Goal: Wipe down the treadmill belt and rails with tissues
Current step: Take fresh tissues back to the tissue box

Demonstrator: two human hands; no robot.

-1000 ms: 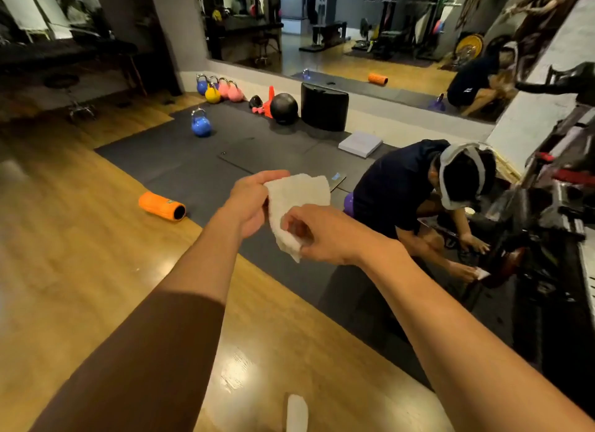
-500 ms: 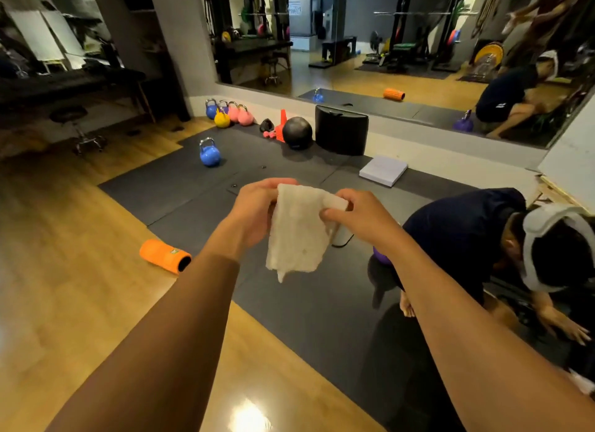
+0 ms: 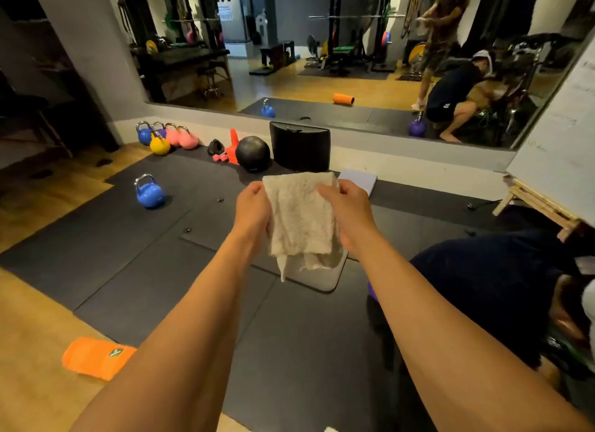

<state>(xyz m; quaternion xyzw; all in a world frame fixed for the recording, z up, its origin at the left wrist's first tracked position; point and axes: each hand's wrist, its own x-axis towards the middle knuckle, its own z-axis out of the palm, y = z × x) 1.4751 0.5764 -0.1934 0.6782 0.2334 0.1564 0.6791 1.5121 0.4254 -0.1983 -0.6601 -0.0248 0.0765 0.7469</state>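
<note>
I hold a folded white tissue (image 3: 301,217) out in front of me at arm's length, over the dark floor mat. My left hand (image 3: 252,211) grips its left edge and my right hand (image 3: 349,211) grips its right edge. The tissue hangs flat between them, with a loose torn corner dangling below. No treadmill belt or rail shows in the head view.
A crouching person in dark clothes (image 3: 502,290) is at the right. On the mat (image 3: 128,270) stand a blue kettlebell (image 3: 148,193), a black ball (image 3: 252,154) and a black box (image 3: 299,149). An orange foam roller (image 3: 96,358) lies at lower left. A wall mirror (image 3: 322,77) is behind.
The view has swung up and left, away from the machine at the right. My hands have spread the crumpled tissue out flat between them.
</note>
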